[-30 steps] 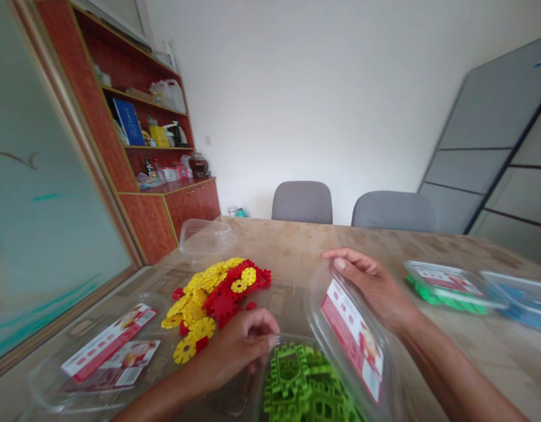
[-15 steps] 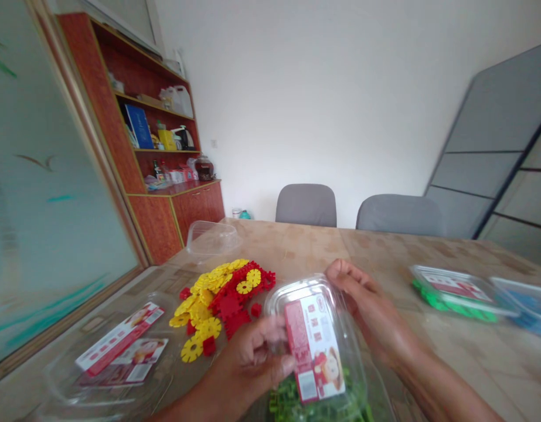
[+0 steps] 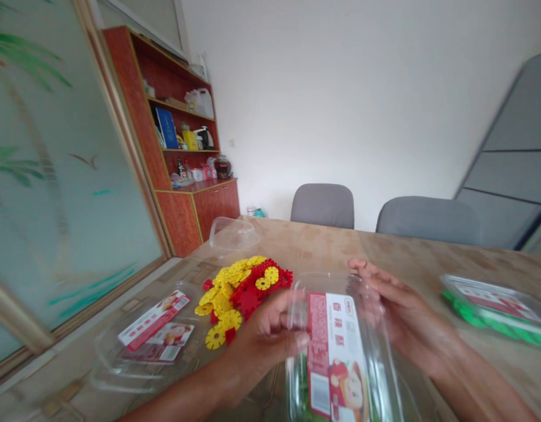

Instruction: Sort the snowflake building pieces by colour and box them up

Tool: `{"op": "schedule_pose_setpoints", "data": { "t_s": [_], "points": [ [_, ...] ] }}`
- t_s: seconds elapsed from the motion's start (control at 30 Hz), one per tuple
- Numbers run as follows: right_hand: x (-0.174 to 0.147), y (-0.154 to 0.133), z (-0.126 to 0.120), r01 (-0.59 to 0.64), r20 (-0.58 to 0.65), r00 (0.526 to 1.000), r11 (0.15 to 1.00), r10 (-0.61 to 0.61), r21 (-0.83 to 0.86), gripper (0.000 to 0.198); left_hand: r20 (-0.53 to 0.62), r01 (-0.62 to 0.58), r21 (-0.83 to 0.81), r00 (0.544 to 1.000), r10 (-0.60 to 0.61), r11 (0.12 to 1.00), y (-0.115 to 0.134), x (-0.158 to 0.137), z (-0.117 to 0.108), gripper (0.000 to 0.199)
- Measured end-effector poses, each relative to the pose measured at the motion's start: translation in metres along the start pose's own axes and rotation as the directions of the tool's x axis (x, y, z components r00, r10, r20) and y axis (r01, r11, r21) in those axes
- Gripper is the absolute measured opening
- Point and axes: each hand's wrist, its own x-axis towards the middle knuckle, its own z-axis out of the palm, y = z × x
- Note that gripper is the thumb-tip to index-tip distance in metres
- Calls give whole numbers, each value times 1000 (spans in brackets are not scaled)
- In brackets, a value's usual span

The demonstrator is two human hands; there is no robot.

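Observation:
A clear plastic lid (image 3: 378, 351) with a red and white label (image 3: 338, 351) sits over green pieces (image 3: 302, 381) at the bottom of the view. Whether it is pressed down all round I cannot tell. My left hand (image 3: 270, 334) pinches its left edge, thumb on the label side. At its far right corner, my right hand (image 3: 397, 305) is closed round the edge, and some of its fingers show through the plastic. Left of my left hand lies a pile of yellow flower-shaped discs (image 3: 226, 293) and red toothed pieces (image 3: 252, 296).
Empty clear lids with labels (image 3: 153, 328) lie at the left. A clear tub (image 3: 232, 234) stands at the back left of the table (image 3: 323, 246). A lidded box of bright green pieces (image 3: 494, 310) is at the right. Two grey chairs (image 3: 323, 205) line the far side.
The labelled lid has come lower and looks larger, hiding more of the green pieces. Both hands stay on it. The view has swung a little to the left.

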Motion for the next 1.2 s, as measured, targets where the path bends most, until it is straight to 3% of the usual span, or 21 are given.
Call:
{"op": "schedule_pose_setpoints", "data": {
  "t_s": [0.13, 0.23, 0.33, 0.43, 0.53, 0.6, 0.73, 0.8, 0.9, 1.03, 1.2],
  "points": [
    [3, 0, -3, 74, 7, 997, 996, -74, -51, 29, -153, 6, 6, 988, -5, 1000, 8, 1, -8, 63],
    [4, -2, -3, 85, 39, 996, 993, -82, -77, 27, -241, -65, 11, 968, 66, 998, 26, 0, -22, 60],
    [4, -3, -2, 86, 48, 996, 989, -81, -121, 29, -338, -151, 111, 924, 180, 982, 54, -4, -46, 58],
    [4, -3, -3, 98, 64, 994, 982, -88, -160, 29, -417, -165, 258, 870, 263, 952, 82, -13, -78, 64],
    [4, -3, -5, 97, 97, 992, 975, -79, -199, 27, -503, -39, 374, 831, 237, 927, 95, -34, -115, 63],
    [4, -3, -6, 95, 114, 991, 972, -72, -214, 26, -577, 70, 377, 798, 175, 923, 91, -54, -143, 57],
    [4, -1, -7, 89, 142, 988, 971, -58, -220, 26, -796, 329, 313, 603, 57, 891, 56, -95, -199, 42],
    [5, 0, -6, 74, 149, 988, 968, -39, -239, 26, -843, 409, 310, 536, 50, 858, 36, -108, -220, 38],
    [9, 1, -6, 54, 157, 988, 946, -4, -319, 27, -838, 444, 402, 531, 126, 801, 17, -115, -235, 32],
    [21, 3, -17, 97, 183, 983, 839, 2, -535, 32, -792, 476, 565, 542, 282, 674, 15, -111, -239, 30],
    [33, 16, -55, 149, 216, 976, 646, 26, -749, 32, -698, 536, 702, 646, 308, 469, 22, -108, -247, 15]
  ]
}}
